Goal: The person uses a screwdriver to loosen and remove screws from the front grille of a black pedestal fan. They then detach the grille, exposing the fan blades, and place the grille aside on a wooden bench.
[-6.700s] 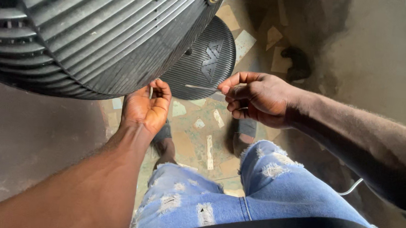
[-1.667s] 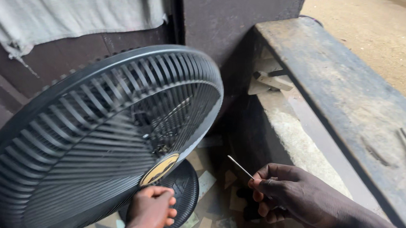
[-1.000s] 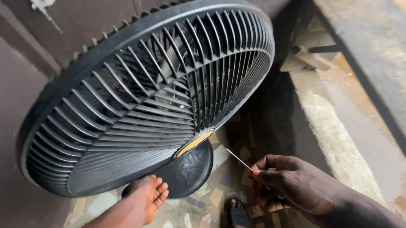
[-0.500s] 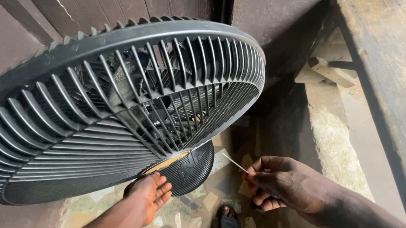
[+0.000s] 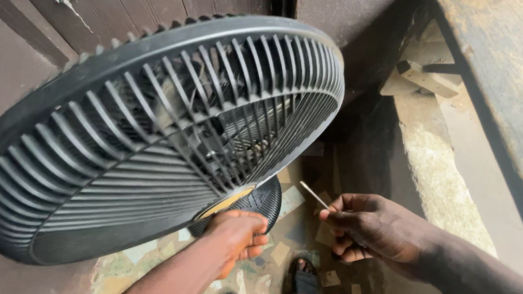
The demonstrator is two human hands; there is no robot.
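**Fan grille tipped up, thin rod in right hand**

Hidden: the blades behind the black fan grille (image 5: 145, 139) are only dim shapes through the slats; the fan base (image 5: 264, 199) is mostly covered by grille and hand. The grille's left edge is cut off. Sandalled feet (image 5: 304, 285) are partly out of frame at the bottom.

Left hand (image 5: 237, 234) reaches up from below, fingers curled over the grille's lower rim by the yellow centre badge (image 5: 224, 203), gripping it. Right hand (image 5: 372, 228) is closed on a thin pale rod (image 5: 313, 195), pinched at thumb and forefinger, tip pointing up-left, just beside the rim but apart.

Versus half a second ago: grille tilted slightly more toward the camera, hands barely moved.
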